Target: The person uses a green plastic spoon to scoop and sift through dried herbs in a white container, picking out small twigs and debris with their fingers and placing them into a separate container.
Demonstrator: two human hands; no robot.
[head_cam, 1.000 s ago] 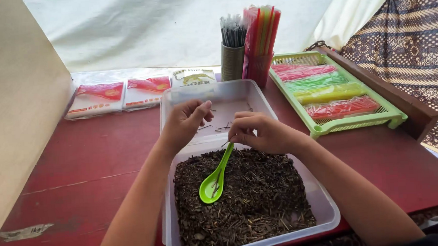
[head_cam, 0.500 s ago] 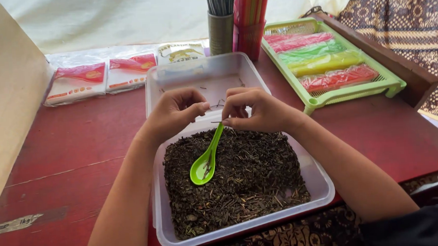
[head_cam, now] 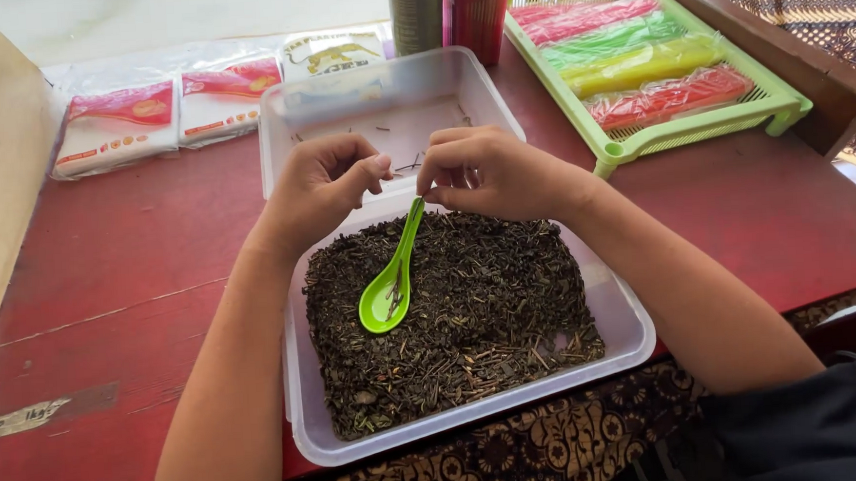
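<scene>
Green spoon (head_cam: pixel 391 281) lies in a clear tray (head_cam: pixel 628 332) of dark dry leaves (head_cam: pixel 480 306) on a worn red bench (head_cam: pixel 118 286). Its bowl points toward the person, its handle up and away. The right hand (head_cam: pixel 488 174) pinches the handle tip. The left hand (head_cam: pixel 322 183) is curled just beside it; what it holds I cannot tell. Behind sit an empty clear tray (head_cam: pixel 285 111), packets (head_cam: pixel 114 125), two cups (head_cam: pixel 445 10) and a green basket (head_cam: pixel 782 105).

Bright, even daylight falls from the far side; soft shadows lie under the forearms, the picture is sharp, and the desk (head_cam: pixel 137 285) shows mild glare.
</scene>
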